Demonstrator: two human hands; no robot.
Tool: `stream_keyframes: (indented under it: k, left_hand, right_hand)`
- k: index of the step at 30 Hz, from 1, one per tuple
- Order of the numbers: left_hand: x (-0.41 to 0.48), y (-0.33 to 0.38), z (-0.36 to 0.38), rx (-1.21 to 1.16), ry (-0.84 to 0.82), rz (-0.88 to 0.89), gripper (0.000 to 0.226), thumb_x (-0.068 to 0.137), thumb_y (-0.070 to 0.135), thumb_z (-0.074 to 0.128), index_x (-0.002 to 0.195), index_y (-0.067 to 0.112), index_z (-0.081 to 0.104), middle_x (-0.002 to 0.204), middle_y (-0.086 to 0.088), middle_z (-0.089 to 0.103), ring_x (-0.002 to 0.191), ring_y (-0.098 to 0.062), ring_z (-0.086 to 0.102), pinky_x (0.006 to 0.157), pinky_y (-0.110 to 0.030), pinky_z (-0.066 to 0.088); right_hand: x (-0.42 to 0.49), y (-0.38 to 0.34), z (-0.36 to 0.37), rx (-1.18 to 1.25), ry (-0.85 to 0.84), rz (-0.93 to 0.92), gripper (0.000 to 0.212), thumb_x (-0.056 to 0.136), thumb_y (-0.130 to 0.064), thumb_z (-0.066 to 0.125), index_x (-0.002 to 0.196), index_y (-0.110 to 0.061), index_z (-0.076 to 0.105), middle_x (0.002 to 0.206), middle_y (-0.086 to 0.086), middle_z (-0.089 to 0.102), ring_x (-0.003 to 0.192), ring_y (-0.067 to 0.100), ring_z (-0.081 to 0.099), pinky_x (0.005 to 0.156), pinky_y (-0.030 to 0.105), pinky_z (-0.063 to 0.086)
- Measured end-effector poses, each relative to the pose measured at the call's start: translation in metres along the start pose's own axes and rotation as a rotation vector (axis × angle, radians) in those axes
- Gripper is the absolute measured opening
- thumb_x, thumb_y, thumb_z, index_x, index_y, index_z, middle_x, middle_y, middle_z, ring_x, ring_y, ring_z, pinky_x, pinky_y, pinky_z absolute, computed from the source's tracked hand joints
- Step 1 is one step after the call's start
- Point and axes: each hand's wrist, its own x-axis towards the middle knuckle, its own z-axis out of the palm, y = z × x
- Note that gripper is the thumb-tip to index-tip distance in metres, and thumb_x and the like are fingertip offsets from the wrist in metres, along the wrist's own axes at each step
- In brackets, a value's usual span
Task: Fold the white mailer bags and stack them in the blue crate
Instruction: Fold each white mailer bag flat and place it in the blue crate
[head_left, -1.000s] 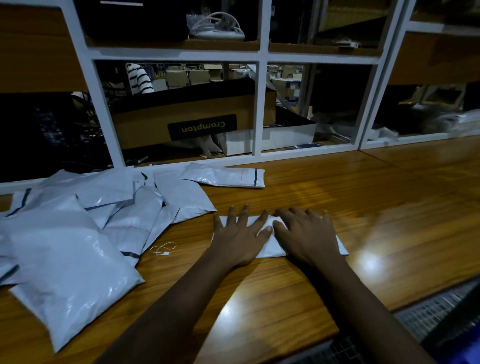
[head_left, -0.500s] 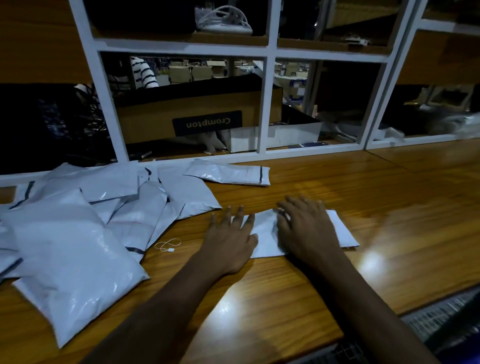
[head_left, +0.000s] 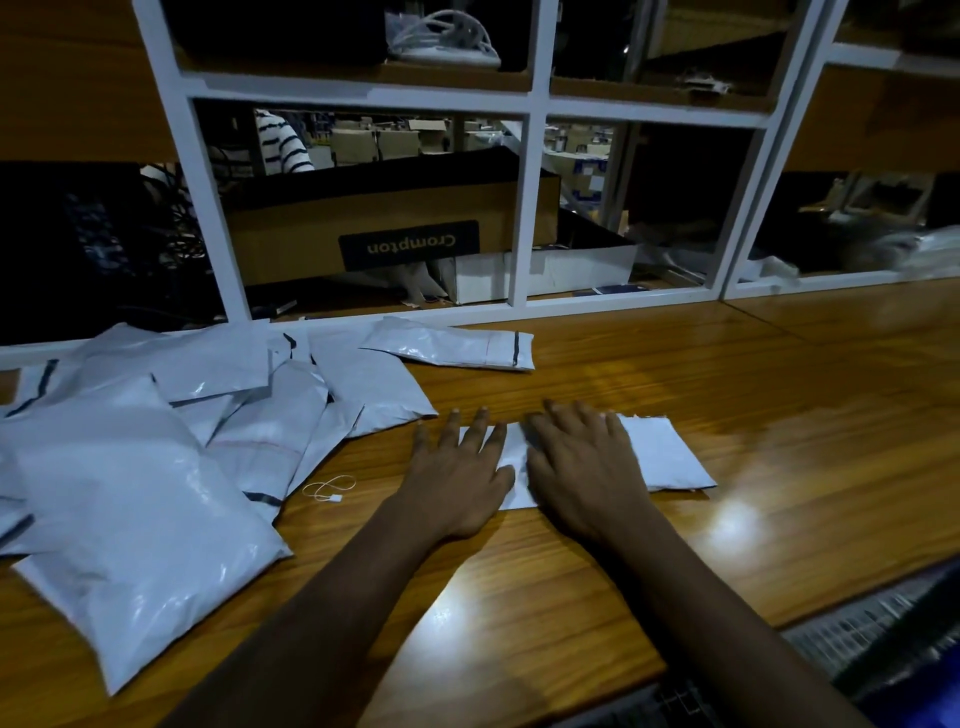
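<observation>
We work at a glossy brown wooden tabletop in a dim room, with lamp glare on the varnish just right of our wrists. Beyond our fingertips stands a white-painted shelf frame. Behind its bars sits a brown cardboard box with an upside-down dark label.

Our left hand and right hand lie flat side by side, fingers straight and slightly spread, gripping nothing. Both press down on the flat white plastic mailer bag. The bag's right end shows past our right hand, and its near edge runs under both palms.

Left of our left hand lies a loose heap of white plastic mailer bags, overlapping one another out to the table's left side. Between that heap and our left wrist lies a small white string loop. One more white mailer bag with a dark strip lies alone beyond our left fingertips, near the frame.

Right of our right hand the wood is bare out to the table's near edge. Below that edge we see a grey grated surface and a blue corner. We cannot tell whether this is the crate.
</observation>
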Motion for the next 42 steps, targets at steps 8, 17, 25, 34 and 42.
stream_keyframes:
  k: [8, 17, 25, 34, 42]
  left_hand:
    - [0.0, 0.015, -0.01, -0.035, 0.235, -0.021, 0.056, 0.105, 0.04, 0.025, 0.157, 0.02, 0.016, 0.165, -0.007, 0.013, 0.151, -0.031, 0.01, 0.119, -0.059, 0.007]
    - [0.019, 0.022, 0.002, -0.116, 0.007, 0.057, 0.061, 0.102, 0.056, 0.01, 0.157, 0.033, -0.006, 0.166, 0.001, -0.01, 0.152, -0.029, -0.008, 0.117, -0.061, -0.002]
    - [0.017, 0.022, 0.001, -0.122, 0.021, 0.039, 0.061, 0.101, 0.059, 0.01, 0.155, 0.038, -0.008, 0.166, 0.002, -0.011, 0.152, -0.028, -0.008, 0.118, -0.061, -0.001]
    - [0.012, 0.026, -0.003, -0.161, 0.071, -0.058, 0.065, 0.101, 0.06, 0.016, 0.158, 0.03, 0.004, 0.166, -0.002, 0.0, 0.152, -0.03, -0.002, 0.118, -0.06, 0.001]
    - [0.009, 0.072, -0.024, -0.292, 0.196, 0.047, 0.057, 0.106, 0.043, 0.02, 0.158, 0.021, 0.012, 0.165, -0.001, 0.014, 0.152, -0.023, 0.007, 0.121, -0.053, 0.002]
  right_hand:
    - [-0.006, -0.002, -0.004, -0.089, -0.06, 0.191, 0.072, 0.09, -0.047, 0.018, 0.14, -0.009, 0.052, 0.147, 0.015, 0.05, 0.125, 0.046, 0.048, 0.106, 0.067, 0.027]
    - [-0.01, 0.023, -0.005, -0.061, 0.029, 0.234, 0.037, 0.086, -0.035, 0.026, 0.075, -0.017, 0.056, 0.084, 0.009, 0.066, 0.077, 0.034, 0.059, 0.074, 0.043, 0.041]
    - [-0.009, 0.027, -0.011, -0.007, -0.023, 0.3, 0.07, 0.078, -0.053, 0.005, 0.101, -0.02, 0.063, 0.108, 0.004, 0.065, 0.102, 0.03, 0.059, 0.093, 0.047, 0.039]
    - [-0.019, 0.038, 0.009, -0.033, -0.134, 0.256, 0.036, 0.089, -0.034, 0.021, 0.107, -0.019, 0.048, 0.108, 0.026, 0.061, 0.096, 0.046, 0.058, 0.08, 0.057, 0.047]
    - [-0.039, 0.032, 0.008, 0.123, 0.256, 0.313, 0.061, 0.091, -0.033, 0.022, 0.127, -0.008, 0.063, 0.142, 0.015, 0.057, 0.129, 0.033, 0.054, 0.103, 0.045, 0.046]
